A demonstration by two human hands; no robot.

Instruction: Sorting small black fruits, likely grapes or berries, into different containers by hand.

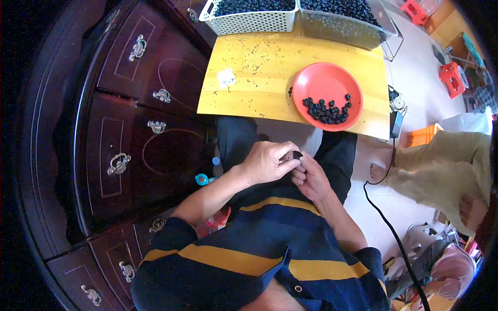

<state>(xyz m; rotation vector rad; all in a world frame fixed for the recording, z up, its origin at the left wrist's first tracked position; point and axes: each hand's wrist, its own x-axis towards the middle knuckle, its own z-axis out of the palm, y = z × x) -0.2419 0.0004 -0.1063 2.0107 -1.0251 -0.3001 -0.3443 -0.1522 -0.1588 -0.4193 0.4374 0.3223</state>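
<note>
Over my lap, my left hand (268, 163) and my right hand (311, 179) meet with fingers closed. Between their fingertips is a small black part (296, 155), pinched from both sides; its exact kind is too small to tell. Just beyond the hands, a red plate (324, 78) sits at the near right of the yellow wooden table (259, 67). Several small black ring-like parts (332, 113) lie heaped along its near side.
At the table's far edge stand a white perforated basket (259, 26) and a clear bin (342, 33), both full of black parts. Dark drawers (114, 155) rise on the left. A black cable (386, 220) crosses the floor at right, near another person's legs (441, 160).
</note>
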